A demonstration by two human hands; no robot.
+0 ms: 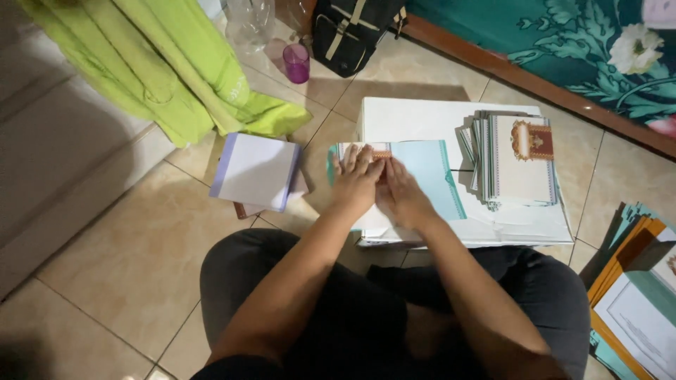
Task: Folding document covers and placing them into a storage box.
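Together, the left hand [355, 177] and right hand [403, 191] lay flat, fingers extended, pressing a thin teal paper card [422, 172] onto a smooth white box [415, 119]. Forearms converged from the lap. Beside it sat a fanned stack of ornate rectangular cards [517, 158].

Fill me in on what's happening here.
A person sits on the tiled floor at a low white box. The left hand and right hand press flat on a teal card lying on it. A stack of cards sits beside it.
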